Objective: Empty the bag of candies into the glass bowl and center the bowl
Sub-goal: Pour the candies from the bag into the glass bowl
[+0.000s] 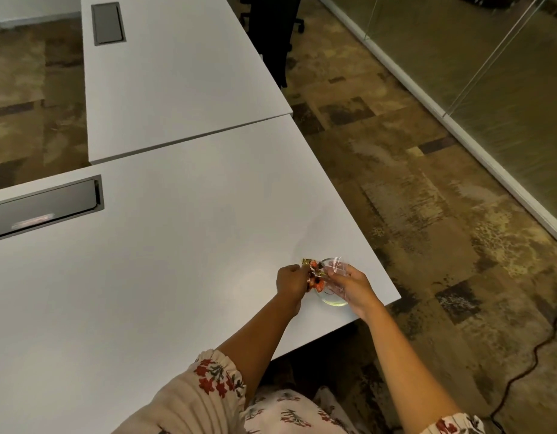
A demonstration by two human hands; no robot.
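Candies (314,275) remain bunched in the clear bag (335,267), gripped closed by left hand (290,280) and right hand (352,285) above the glass bowl (333,300). Bowl appears empty, near the tabletop (177,245) corner; emptying and centering remain.

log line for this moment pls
step: emptying bag | left hand: grips candies | right hand: holds clear bag | glass bowl: under the hands, near table corner, not centered

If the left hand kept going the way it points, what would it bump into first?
Probably the candies it already touches, then the clear bag in the right hand, above the glass bowl. Depth is hard to judge.
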